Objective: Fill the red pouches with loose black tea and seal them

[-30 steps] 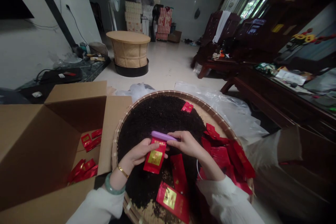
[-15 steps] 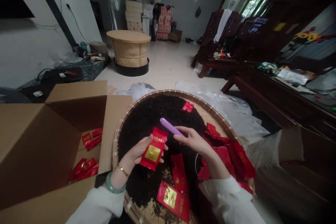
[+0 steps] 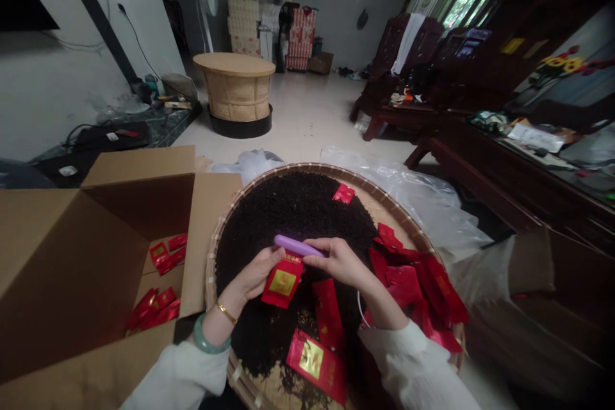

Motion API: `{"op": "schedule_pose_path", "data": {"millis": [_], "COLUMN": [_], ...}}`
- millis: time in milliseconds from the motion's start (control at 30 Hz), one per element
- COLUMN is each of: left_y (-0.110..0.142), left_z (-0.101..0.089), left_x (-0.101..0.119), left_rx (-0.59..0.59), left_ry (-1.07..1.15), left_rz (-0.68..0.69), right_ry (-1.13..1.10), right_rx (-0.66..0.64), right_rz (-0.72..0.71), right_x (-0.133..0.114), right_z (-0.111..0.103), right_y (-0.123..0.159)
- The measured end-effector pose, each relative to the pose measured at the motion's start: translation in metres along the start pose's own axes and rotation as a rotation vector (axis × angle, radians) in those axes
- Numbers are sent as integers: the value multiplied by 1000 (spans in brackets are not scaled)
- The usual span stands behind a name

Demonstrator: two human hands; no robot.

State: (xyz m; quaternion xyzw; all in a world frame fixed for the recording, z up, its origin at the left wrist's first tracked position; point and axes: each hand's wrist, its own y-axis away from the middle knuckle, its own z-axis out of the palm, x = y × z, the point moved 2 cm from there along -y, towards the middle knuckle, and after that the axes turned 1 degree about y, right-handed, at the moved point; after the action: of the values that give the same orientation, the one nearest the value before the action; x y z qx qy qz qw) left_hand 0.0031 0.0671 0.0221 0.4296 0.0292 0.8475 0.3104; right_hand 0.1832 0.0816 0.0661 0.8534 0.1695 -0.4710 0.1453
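My left hand (image 3: 258, 272) is closed on a red tea packet (image 3: 282, 285) with a gold label, holding it tilted over the round bamboo tray (image 3: 214, 256). My right hand (image 3: 339, 261) grips a purple handheld bag sealer (image 3: 295, 246), which lies across the packet's top edge. A white cord (image 3: 361, 309) shows by my right wrist. Dark loose tea leaves (image 3: 288, 205) cover much of the tray. Below my hands lie two red packets, one plain side up (image 3: 328, 314) and one with its gold label (image 3: 317, 364) showing.
On the tray's right side is a heap of red packets (image 3: 408, 285); a single one (image 3: 343, 193) rests at the back. An open cardboard box (image 3: 110, 256) with several packets stands at left. Plastic sheeting (image 3: 413, 189) and a dark wooden table (image 3: 500, 186) are at right.
My right hand has moved slightly left and down, bringing the sealer from beside the packet onto its top edge. My left hand still holds the packet, now a little more tilted.
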Motion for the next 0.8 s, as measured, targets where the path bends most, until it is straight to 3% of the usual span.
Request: {"op": "schedule_pose_path", "data": {"millis": [100,200,400,800], "left_y": [-4,-6,-7,-7], "left_z": [2,2,-1,-4], "left_x": [5,7,3,2], "left_rx": [154,221,216,232], "left_ry": [-49,-86,-120,-159], "left_rz": [157,202,217,213], "right_ry": [68,118,96,136], "right_rx": [17,-4,-53,-16], "right_rz": [3,10,18,-28], "right_x": [0,-2,-8,-10], "right_z": [0,1,7,21], "right_y": [1,0,-4,-8]}}
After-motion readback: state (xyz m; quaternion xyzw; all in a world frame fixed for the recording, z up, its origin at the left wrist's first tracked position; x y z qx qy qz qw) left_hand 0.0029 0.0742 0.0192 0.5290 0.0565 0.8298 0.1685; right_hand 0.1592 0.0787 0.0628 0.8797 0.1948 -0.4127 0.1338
